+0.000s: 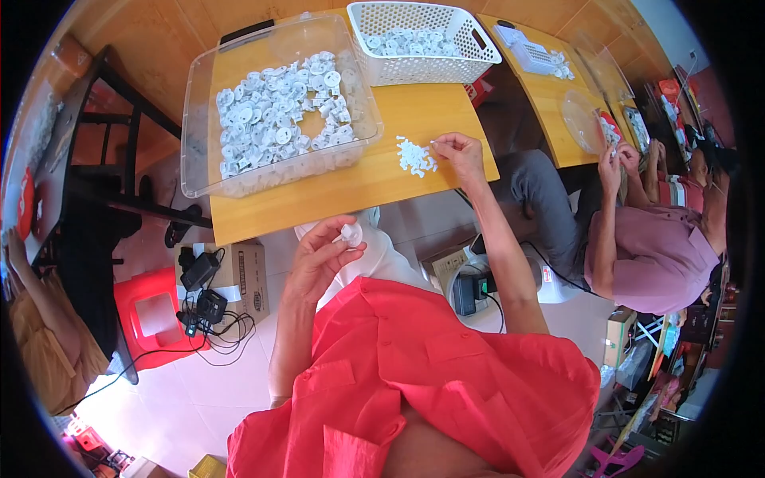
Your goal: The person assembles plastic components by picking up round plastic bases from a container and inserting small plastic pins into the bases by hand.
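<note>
My left hand (320, 253) is raised over my lap, its fingers closed round a small round white plastic part (351, 234). Over the table's right side, my right hand (462, 159) pinches with thumb and forefinger; a tiny white piece seems to show at the tips. Just left of those fingertips lies a loose pile of tiny white plastic pieces (417, 158) on the wooden table (303, 211). A big clear plastic bin (362, 139) beyond my left hand holds many round white plastic parts (263, 119).
Behind the pile stands a white perforated basket (422, 73) of similar parts. At right, a co-worker (653, 255) sits at another table (550, 111); another person (60, 334) is at far left. A red stool (151, 315), a cardboard box (243, 279) and cabled black adapters (203, 271) are on the floor.
</note>
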The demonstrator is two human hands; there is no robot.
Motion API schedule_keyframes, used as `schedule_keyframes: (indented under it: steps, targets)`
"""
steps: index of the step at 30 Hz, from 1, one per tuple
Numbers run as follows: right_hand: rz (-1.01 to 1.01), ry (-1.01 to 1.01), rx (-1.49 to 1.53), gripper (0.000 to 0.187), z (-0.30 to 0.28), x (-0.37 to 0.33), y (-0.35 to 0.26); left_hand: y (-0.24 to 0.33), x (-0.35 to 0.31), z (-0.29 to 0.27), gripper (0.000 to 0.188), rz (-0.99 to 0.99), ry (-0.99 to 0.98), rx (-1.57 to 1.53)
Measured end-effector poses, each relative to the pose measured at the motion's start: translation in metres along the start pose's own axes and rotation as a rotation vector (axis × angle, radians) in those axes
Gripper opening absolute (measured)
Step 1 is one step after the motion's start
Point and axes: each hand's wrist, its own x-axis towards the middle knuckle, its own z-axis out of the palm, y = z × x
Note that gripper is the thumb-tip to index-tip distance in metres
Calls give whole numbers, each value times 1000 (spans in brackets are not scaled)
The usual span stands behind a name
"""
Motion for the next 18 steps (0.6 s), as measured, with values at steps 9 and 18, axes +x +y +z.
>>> schedule_keyframes:
  steps: [9, 18]
  targets:
    - [-51, -31, 26, 4, 12, -17, -21, -2, -3, -4, 31, -2, 22, 31]
    - [-133, -244, 20, 6, 67, -116, -74, -2, 5, 4, 32, -3, -142, -235]
